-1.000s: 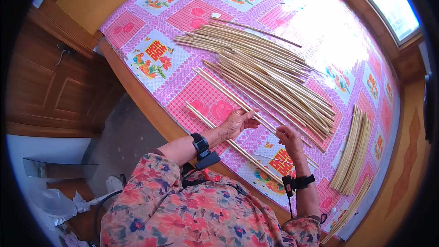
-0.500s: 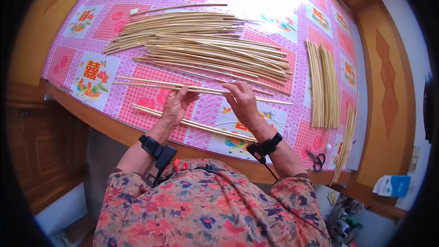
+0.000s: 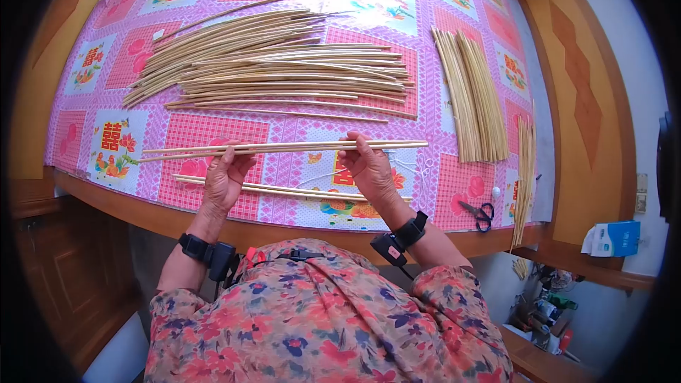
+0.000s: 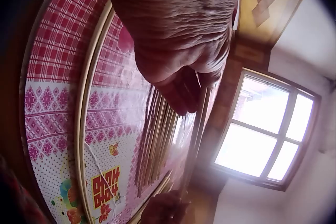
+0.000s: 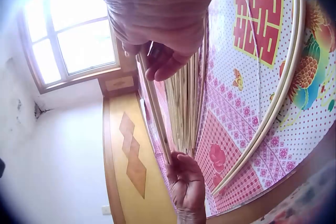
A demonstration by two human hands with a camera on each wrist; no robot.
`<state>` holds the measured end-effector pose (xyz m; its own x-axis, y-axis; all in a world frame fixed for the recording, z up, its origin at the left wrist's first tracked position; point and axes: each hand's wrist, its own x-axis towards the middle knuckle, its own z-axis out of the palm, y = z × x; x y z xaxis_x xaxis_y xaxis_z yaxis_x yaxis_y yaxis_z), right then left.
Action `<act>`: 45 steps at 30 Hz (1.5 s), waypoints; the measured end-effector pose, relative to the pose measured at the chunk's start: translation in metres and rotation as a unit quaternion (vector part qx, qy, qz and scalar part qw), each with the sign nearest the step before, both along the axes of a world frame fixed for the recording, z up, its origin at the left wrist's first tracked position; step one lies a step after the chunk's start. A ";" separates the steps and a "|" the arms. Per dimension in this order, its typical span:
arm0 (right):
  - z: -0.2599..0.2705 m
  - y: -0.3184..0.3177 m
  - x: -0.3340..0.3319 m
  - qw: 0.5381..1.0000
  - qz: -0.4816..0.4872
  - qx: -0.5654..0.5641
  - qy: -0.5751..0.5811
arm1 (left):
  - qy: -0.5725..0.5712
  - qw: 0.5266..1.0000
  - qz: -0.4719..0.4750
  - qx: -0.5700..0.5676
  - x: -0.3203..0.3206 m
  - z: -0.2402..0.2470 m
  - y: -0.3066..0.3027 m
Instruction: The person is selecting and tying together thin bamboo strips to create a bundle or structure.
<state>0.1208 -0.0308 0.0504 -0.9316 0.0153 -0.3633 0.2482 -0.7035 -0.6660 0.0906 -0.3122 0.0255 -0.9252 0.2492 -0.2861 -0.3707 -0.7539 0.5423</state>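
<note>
In the head view two long thin pale sticks [image 3: 291,147] lie nearly level across both hands, close together, above the patterned tablecloth. My left hand [image 3: 223,183] pinches them left of the middle between thumb and fingers. Toward their right end, my right hand [image 3: 374,176] grips them with its thumb on the near side. The left wrist view has the left hand [image 4: 181,29] around the sticks [image 4: 194,142], partly hiding them. From the right wrist, the left hand [image 5: 188,184] shows at the far end of the sticks [image 5: 155,108]. Another pair of sticks [image 3: 284,190] lies on the cloth nearer the body.
Beyond the hands lies a large loose pile of sticks [image 3: 298,74]. Two neat bundles [image 3: 472,99] stand apart at the right, with a thinner bundle [image 3: 525,177] beside them. Scissors [image 3: 482,215] lie near the front right edge; white string [image 3: 423,174] trails on the cloth [image 3: 291,206].
The head view has swung round. My right hand has turned from back-up to palm-inward and now grips the sticks with its thumb nearer me. The left hand keeps its hold.
</note>
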 end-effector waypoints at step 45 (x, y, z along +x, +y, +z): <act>-0.039 0.025 0.029 0.995 -0.033 -0.014 -0.094 | 0.011 0.997 -0.067 -0.024 -0.006 -0.011 0.016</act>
